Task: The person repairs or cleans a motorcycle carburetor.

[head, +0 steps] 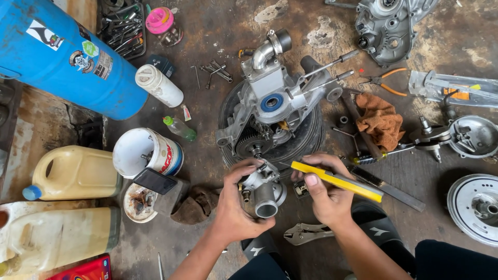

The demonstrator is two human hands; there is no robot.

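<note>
My left hand (236, 199) grips a small grey metal engine part with a round open tube (265, 199), held just above the floor. My right hand (324, 192) holds a yellow utility knife (337, 181), its tip pointing left at the metal part. Just beyond both hands, a grey engine case (270, 98) with gears and a blue-ringed bearing rests on a black tyre (303, 140).
A blue cylinder (67, 57), white bottle (158, 85), white bucket (145, 150) and yellowish jugs (72, 173) lie left. Locking pliers (306, 233) lie below my hands, a flat file (389, 186) and brown rag (381, 122) to the right. Engine covers (474, 205) and orange-handled pliers (386, 83) sit right.
</note>
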